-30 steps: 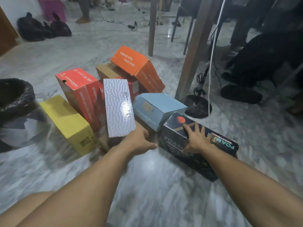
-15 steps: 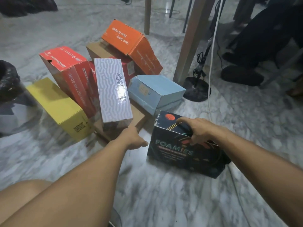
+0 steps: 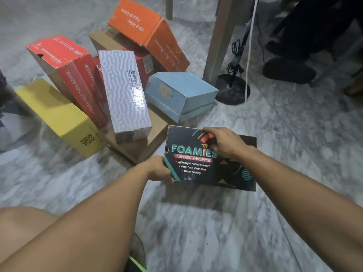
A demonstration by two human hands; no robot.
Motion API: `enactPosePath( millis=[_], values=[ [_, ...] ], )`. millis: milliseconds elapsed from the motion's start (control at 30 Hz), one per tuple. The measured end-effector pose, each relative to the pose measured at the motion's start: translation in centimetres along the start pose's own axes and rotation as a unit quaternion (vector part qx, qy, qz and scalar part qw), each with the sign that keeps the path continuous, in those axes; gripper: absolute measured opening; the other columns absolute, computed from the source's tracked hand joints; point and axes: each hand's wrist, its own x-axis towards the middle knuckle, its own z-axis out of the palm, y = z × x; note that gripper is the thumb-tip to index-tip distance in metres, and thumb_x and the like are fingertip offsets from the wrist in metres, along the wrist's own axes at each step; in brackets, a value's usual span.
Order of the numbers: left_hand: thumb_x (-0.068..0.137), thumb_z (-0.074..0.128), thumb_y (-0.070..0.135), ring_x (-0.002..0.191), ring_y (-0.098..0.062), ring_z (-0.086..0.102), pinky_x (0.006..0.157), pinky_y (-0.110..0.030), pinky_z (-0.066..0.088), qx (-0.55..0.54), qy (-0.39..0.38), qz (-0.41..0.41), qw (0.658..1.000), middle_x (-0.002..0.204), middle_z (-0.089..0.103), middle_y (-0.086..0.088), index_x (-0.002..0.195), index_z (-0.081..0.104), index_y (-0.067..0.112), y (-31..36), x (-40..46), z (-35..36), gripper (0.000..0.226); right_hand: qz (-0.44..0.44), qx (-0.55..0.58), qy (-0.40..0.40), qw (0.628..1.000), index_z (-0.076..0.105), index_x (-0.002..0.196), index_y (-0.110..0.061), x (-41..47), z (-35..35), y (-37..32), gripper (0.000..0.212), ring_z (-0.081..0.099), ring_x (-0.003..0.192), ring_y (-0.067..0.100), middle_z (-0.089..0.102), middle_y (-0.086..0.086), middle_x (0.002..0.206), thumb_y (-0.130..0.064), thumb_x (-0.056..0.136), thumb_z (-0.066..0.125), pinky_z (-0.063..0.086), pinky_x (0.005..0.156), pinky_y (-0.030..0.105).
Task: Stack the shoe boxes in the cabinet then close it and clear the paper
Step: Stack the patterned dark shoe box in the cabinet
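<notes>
Head view, looking down at a marble floor (image 3: 196, 222). Both hands hold one dark shoe box (image 3: 208, 165), printed face up, lifted clear of the floor, likely for carrying to the cabinet, which is not visible. The right hand (image 3: 224, 143) clasps the far top edge, fingers curled over it; the left hand (image 3: 159, 168) grips the near left corner from below. Behind lie more boxes in a loose heap: yellow box (image 3: 57, 114), red box (image 3: 64, 73), patterned white box (image 3: 123, 91), pale blue box (image 3: 180, 93), orange box (image 3: 149, 30) tilted on top.
</notes>
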Motion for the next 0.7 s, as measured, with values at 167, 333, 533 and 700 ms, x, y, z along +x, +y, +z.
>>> enactPosePath(
  millis=[167, 333, 533, 700],
  values=[
    [0.075, 0.079, 0.021, 0.125, -0.028, 0.049, 0.090, -0.034, 0.047, 0.003, -0.019, -0.047, 0.999, 0.149, 0.040, -0.006, 0.149, 0.026, 0.010, -0.9, 0.6, -0.6, 0.093, 0.167, 0.000, 0.033, 0.985, 0.033, 0.144, -0.023, -2.5, 2.7, 3.4, 0.081, 0.022, 0.143, 0.035, 0.021, 0.012, 0.155, -0.040, 0.076, 0.072, 0.035, 0.106, 0.059],
    [0.075, 0.079, 0.019, 0.124, -0.030, 0.047, 0.090, -0.036, 0.046, -0.052, 0.004, -0.036, 0.998, 0.148, 0.036, -0.007, 0.150, 0.024, 0.011, 0.5, 1.1, -1.0, 0.093, 0.343, 0.151, 0.032, 0.926, 0.011, 0.151, -0.019, -5.5, 4.7, 5.8, 0.124, 0.018, 0.144, 0.043, -0.001, 0.015, 0.159, -0.056, 0.059, 0.085, 0.032, 0.111, 0.055],
    [0.077, 0.076, 0.010, 0.084, -0.017, 0.054, 0.063, -0.023, 0.043, -0.086, -0.013, -0.028, 0.996, 0.105, 0.056, -0.004, 0.114, 0.057, 0.009, 1.7, 1.8, -0.4, 0.042, 0.333, 0.285, 0.032, 0.898, 0.022, 0.146, -0.027, -7.3, 7.3, 7.0, 0.150, 0.052, 0.126, 0.029, 0.045, 0.012, 0.143, -0.076, 0.017, 0.082, 0.047, 0.102, 0.043],
    [0.061, 0.087, 0.010, 0.078, -0.022, 0.063, 0.068, -0.026, 0.051, -0.129, 0.019, -0.017, 0.991, 0.091, 0.064, -0.007, 0.102, 0.055, 0.004, 1.4, 2.4, -1.0, 0.052, 0.304, 0.320, 0.071, 0.894, 0.037, 0.136, -0.029, -8.4, 6.8, 6.7, 0.121, 0.061, 0.107, 0.020, 0.061, -0.004, 0.121, -0.055, 0.032, 0.094, 0.053, 0.078, 0.031]
  ],
)
